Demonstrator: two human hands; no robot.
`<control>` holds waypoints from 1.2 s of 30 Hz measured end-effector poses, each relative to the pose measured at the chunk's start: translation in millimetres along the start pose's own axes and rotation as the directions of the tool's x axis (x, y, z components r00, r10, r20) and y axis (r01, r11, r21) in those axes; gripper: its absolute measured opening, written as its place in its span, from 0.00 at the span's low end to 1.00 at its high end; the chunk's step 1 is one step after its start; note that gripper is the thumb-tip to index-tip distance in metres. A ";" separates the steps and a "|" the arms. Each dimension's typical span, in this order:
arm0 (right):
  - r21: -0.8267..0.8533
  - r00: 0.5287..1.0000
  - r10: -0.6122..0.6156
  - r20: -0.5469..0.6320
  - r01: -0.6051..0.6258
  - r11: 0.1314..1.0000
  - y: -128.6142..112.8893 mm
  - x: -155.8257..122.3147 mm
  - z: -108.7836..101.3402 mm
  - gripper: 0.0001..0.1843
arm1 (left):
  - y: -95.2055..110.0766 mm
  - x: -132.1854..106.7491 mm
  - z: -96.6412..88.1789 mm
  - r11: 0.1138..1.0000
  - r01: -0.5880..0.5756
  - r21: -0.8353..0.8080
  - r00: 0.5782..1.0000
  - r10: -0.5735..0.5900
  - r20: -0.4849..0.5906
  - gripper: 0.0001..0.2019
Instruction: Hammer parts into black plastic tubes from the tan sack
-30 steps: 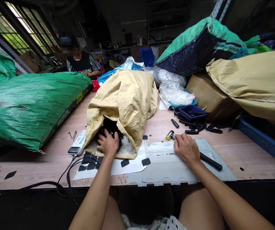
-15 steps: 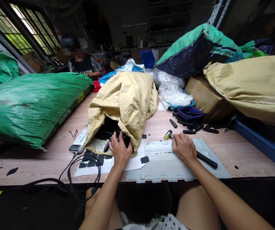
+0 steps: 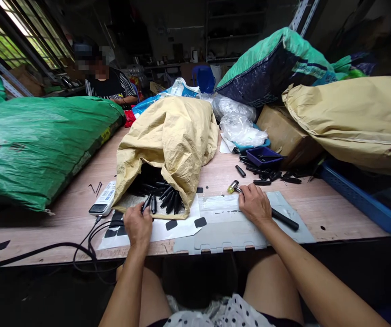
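My left hand (image 3: pixel 139 225) is closed at the mouth of a tan sack (image 3: pixel 178 131), its fingertips pinching a slim black handle (image 3: pixel 146 204). Several similar black handles (image 3: pixel 171 200) lie loose inside the sack's opening, their tapered ends pointing outward. My right hand (image 3: pixel 255 204) is wrapped round a small hammer (image 3: pixel 284 220) lying on a grey mat (image 3: pixel 222 231). The hammer's metal head with a yellowish face sticks out left of my fingers, and its black grip shows on the right. Under the sack's mouth lies a white sheet (image 3: pixel 161 234) with dark rounded patches.
A white device (image 3: pixel 103 200) with a black cable stands left of the sack. More black handles surround a purple tray (image 3: pixel 263 156). A green sack (image 3: pixel 45 150), cardboard box (image 3: pixel 285 136) and blue crate (image 3: pixel 358 197) flank the table. A person (image 3: pixel 110 84) sits at the far left.
My left hand has drawn back from inside the sack, toward me and left, with a black handle in its fingers. My right hand stays on the hammer. The view has shifted slightly.
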State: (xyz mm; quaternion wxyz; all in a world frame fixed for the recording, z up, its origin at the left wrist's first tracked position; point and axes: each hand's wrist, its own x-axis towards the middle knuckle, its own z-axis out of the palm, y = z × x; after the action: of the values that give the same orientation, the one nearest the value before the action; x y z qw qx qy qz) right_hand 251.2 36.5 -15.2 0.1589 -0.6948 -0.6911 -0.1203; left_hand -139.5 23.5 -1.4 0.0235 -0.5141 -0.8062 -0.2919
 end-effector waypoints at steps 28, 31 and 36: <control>0.204 0.999 -0.002 -0.041 0.011 0.979 13.0 1.4 -7.9 0.15 | 119.8 -79.5 41.6 0.672 -0.306 -0.674 0.628 0.675 0.388 0.07; 0.376 0.992 0.033 -0.125 0.016 0.926 8.4 -6.3 -30.0 0.18 | 119.7 -79.1 41.9 0.678 -0.283 -0.678 0.640 0.660 0.393 0.07; 0.658 0.993 -0.034 -0.112 0.100 0.747 -18.5 -39.7 -61.2 0.16 | 120.8 -79.4 42.1 0.685 -0.266 -0.678 0.650 0.647 0.399 0.07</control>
State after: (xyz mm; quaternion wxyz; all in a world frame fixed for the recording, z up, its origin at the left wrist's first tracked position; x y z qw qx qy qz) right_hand 235.3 -24.0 26.8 0.4220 -0.5617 -0.7053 0.0946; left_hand 10.7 15.9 -9.1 -0.3146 -0.7572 -0.4775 -0.3159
